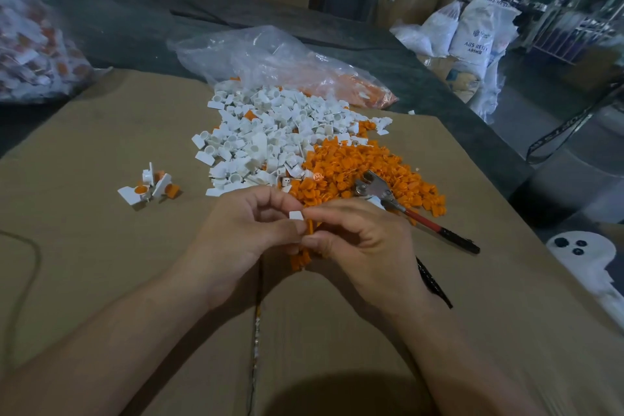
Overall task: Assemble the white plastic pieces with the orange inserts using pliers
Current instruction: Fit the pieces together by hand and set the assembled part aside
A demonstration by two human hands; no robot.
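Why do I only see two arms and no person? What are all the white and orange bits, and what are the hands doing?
The camera sits on the person's head and looks down, so you see only their arms and hands. The left hand pinches a small white piece. The right hand pinches an orange insert right against it. They work over a big sheet of cardboard. On it lie a heap of white pieces and a heap of orange inserts. The pliers, with a red handle, lie there with their head on the orange heap, and no hand holds them. To the left sits a little group of joined pieces, white with orange inside. Behind the heaps lies a clear plastic bag.
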